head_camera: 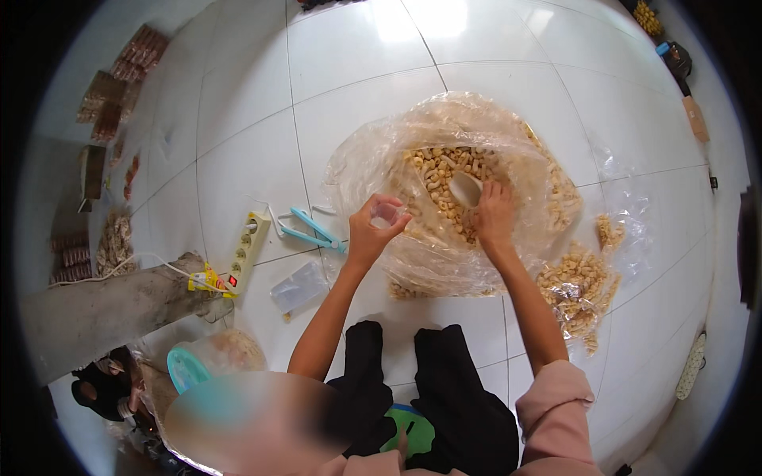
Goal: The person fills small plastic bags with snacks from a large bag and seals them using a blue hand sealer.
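A large clear plastic bag of pale ring- and tube-shaped snacks lies wide open on the tiled floor before me. Inside its mouth my right hand grips a whitish scoop, whose bowl rests among the snacks. My left hand, over the bag's left edge, holds a small clear plastic piece between thumb and fingers; whether it is a cup or the mouth of a little bag, I cannot tell. No snacks are visible in it.
Filled small bags lie on the right. Leftward are a light-blue hand sealer, a power strip, a stack of clear plastic bags and a concrete post. Another person sits beyond the post. Packed bundles line the left wall.
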Demonstrator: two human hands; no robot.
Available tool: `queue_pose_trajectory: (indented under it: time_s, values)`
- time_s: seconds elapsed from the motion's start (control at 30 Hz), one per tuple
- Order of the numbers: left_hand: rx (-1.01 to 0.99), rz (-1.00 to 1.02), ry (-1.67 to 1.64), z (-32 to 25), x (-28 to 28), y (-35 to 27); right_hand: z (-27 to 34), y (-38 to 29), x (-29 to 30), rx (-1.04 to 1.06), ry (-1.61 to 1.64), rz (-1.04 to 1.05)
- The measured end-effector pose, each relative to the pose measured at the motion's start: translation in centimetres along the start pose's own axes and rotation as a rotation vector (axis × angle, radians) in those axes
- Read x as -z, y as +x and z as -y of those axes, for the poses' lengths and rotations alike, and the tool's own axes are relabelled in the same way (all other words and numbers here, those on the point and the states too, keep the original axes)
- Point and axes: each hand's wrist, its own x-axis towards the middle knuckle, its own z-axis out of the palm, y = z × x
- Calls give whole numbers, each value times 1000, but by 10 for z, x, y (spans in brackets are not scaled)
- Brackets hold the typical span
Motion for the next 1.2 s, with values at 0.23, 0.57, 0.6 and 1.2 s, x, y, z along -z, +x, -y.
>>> queue_pose_trajectory:
  time_s: [0.23, 0.57, 0.6, 1.2]
  values:
    - [-5, 14, -8, 7, 2, 4, -19, 23, 0, 232, -10, -96]
    - [-29, -5, -13, 14, 9, -2, 33, 22, -27, 327, 756, 233]
    - [-42, -8, -20, 13, 9, -2, 30, 22, -26, 319, 829, 245]
    - [-358, 127, 175, -70, -24, 36, -56, 25, 217, 242, 659, 173]
